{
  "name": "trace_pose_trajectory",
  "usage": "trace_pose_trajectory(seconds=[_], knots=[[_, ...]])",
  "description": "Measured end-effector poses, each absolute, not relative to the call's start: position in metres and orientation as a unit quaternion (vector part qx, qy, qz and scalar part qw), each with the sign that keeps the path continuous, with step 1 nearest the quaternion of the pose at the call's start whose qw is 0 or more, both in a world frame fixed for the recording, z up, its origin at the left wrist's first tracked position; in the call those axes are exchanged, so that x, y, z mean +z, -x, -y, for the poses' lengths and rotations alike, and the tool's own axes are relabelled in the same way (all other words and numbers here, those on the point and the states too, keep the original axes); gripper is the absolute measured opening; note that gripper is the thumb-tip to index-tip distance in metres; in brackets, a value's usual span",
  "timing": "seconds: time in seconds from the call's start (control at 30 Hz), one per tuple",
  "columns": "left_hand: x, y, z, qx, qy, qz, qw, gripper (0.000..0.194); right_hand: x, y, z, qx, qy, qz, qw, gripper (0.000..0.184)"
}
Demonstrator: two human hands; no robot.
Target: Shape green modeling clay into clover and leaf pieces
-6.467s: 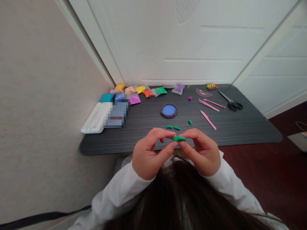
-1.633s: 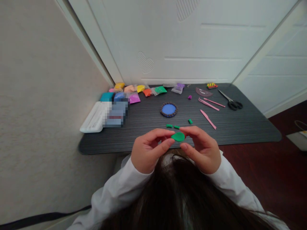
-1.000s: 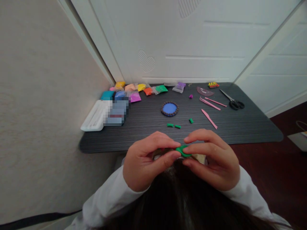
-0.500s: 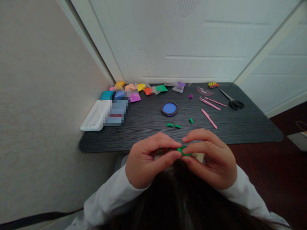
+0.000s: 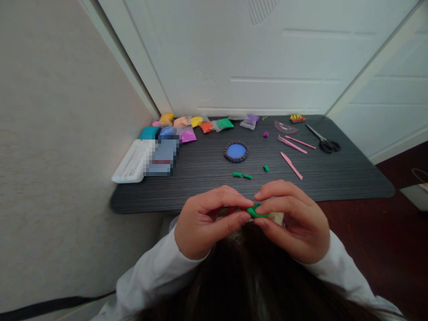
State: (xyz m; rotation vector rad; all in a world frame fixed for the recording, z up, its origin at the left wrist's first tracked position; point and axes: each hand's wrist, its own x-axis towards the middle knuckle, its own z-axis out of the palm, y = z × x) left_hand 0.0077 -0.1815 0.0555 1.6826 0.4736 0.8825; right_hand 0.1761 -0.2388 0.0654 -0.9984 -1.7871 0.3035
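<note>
A small lump of green modelling clay point(image 5: 253, 211) is pinched between both my hands, just off the table's near edge. My left hand point(image 5: 210, 223) grips its left end with thumb and forefinger. On the other side, my right hand point(image 5: 294, 220) presses the clay between thumb and fingers, hiding part of it. Beyond the hands lie two thin green clay strips point(image 5: 237, 174) end to end and a short green clay piece point(image 5: 266, 168). Farther back rests a blue clay disc point(image 5: 236, 151) ringed with small dark brown balls.
Bagged coloured clay, including a green packet point(image 5: 224, 124), lines the back of the dark table point(image 5: 200, 187). At left sits a white case point(image 5: 133, 160). To the right are a pink knife point(image 5: 291, 166), pink tools point(image 5: 292, 144), scissors point(image 5: 325, 141) and a purple clay bit point(image 5: 265, 134).
The green clay's shape and angle between my fingers have shifted slightly, and more of it shows. My hands stay in nearly the same place; the things on the table have not moved.
</note>
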Motion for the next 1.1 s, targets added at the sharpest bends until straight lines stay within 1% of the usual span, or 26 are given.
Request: trace_pose_trajectory(seconds=[0.1,0.2,0.43,0.63,0.93,1.1], knots=[[0.055,-0.008,0.180,0.374,-0.718,-0.196,0.553,0.027,0.064,-0.177,0.238,0.131,0.410,0.745,0.509,0.020],[0.056,-0.009,0.181,0.376,-0.710,-0.207,0.558,0.026,0.062,-0.177,0.237,0.109,0.418,0.748,0.504,0.021],[0.058,-0.011,0.183,0.370,-0.658,-0.270,0.598,0.016,0.056,-0.180,0.234,0.048,0.427,0.762,0.485,0.024],[0.056,-0.011,0.181,0.371,-0.661,-0.280,0.590,0.013,0.053,-0.179,0.233,0.023,0.423,0.766,0.483,0.028],[0.053,-0.018,0.183,0.380,-0.549,-0.277,0.691,0.012,0.050,-0.178,0.232,-0.002,0.407,0.762,0.504,0.034],[0.051,-0.019,0.183,0.381,-0.526,-0.264,0.713,0.014,0.050,-0.177,0.230,-0.005,0.397,0.758,0.517,0.033]])
